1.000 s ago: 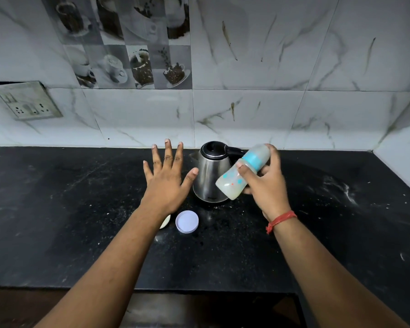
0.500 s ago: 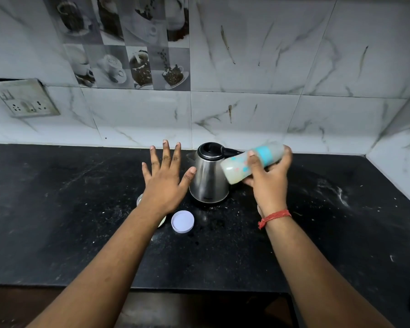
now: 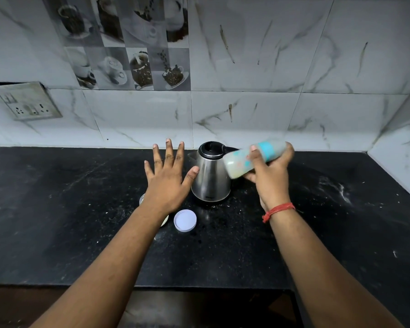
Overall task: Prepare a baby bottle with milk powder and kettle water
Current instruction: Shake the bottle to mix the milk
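1. On the black speckled stone countertop (image 3: 57,221), seen from the head camera, a stainless-steel electric kettle with a black lid (image 3: 211,174) stands upright near the centre, toward 12 o'clock of the two forearms.
2. At 1 o'clock of the kettle, the right hand (image 3: 271,178) grasps a translucent baby bottle with a turquoise collar (image 3: 253,159), fingers and thumb curled round it. The bottle is held in the air, tilted almost sideways, its milky base overlapping the kettle's upper right side and its cap end pointing to 2 o'clock; its outline is blurred.
3. A red thread band (image 3: 278,210) circles the right wrist.
4. At 9 o'clock of the kettle, the left hand (image 3: 168,178) is released, fingers straight and spread, palm down, holding nothing; its thumb tip lies just beside the kettle wall, and contact cannot be judged.
5. At 6 o'clock of that hand, a round white plastic lid (image 3: 185,220) lies flat on the countertop.
6. A pale round container (image 3: 143,199) shows only partly under the left wrist.
7. At 10 o'clock, a grey wall socket plate (image 3: 27,104) sits on the marble-patterned tiles (image 3: 294,67).
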The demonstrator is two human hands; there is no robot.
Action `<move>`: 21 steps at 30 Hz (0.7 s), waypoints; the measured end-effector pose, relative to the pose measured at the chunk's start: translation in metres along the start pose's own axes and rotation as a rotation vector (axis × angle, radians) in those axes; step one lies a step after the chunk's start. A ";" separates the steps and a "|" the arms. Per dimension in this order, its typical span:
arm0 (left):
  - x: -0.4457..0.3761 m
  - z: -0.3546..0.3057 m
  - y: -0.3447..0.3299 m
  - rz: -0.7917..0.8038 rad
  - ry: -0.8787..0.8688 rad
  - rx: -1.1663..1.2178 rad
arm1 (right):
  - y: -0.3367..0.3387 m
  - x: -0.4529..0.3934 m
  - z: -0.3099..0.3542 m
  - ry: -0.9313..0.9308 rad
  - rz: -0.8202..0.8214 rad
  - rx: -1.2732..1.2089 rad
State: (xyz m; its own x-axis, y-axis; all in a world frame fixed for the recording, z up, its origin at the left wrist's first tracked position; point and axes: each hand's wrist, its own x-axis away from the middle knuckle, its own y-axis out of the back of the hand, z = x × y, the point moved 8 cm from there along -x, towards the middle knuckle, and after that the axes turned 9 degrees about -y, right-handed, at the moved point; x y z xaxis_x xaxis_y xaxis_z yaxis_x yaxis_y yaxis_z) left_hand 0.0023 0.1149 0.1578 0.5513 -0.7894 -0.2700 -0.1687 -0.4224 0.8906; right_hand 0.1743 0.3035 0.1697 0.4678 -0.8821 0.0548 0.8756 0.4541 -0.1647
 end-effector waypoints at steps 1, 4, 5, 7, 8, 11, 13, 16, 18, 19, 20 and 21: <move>0.000 -0.001 0.000 0.002 -0.001 -0.003 | -0.006 0.001 0.000 0.002 0.051 0.070; 0.000 -0.001 -0.001 -0.005 -0.008 0.011 | 0.002 0.001 -0.003 0.010 -0.016 0.012; 0.000 0.000 -0.002 -0.008 -0.007 0.013 | 0.005 0.000 -0.003 0.008 -0.031 -0.014; 0.001 0.001 -0.002 -0.008 -0.009 -0.002 | -0.004 0.000 -0.001 0.010 0.041 0.082; 0.001 0.001 -0.002 -0.007 -0.009 -0.008 | -0.007 0.000 -0.001 0.022 0.067 0.117; 0.000 0.001 -0.002 -0.004 0.001 0.009 | 0.005 -0.003 0.000 0.021 -0.032 0.009; 0.001 0.000 -0.001 -0.004 0.004 0.004 | -0.005 -0.002 0.001 0.001 0.042 0.089; 0.000 0.000 -0.001 -0.002 -0.001 0.008 | 0.003 -0.002 -0.002 0.026 -0.022 0.035; -0.001 -0.001 0.000 -0.009 0.000 0.014 | 0.005 -0.002 -0.002 0.019 -0.011 0.022; -0.001 0.000 0.001 -0.009 0.002 0.010 | -0.001 -0.002 -0.002 0.010 0.039 0.083; -0.001 0.000 0.002 -0.008 0.002 0.006 | -0.004 -0.001 -0.004 0.011 0.060 0.114; -0.002 0.001 0.002 -0.009 0.002 0.008 | -0.002 -0.001 -0.003 0.020 0.033 0.090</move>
State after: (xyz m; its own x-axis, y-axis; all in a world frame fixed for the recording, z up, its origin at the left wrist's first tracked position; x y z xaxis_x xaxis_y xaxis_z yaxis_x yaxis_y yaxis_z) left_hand 0.0004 0.1148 0.1598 0.5547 -0.7847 -0.2768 -0.1702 -0.4326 0.8854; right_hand 0.1722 0.3034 0.1673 0.4946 -0.8685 0.0314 0.8676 0.4913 -0.0768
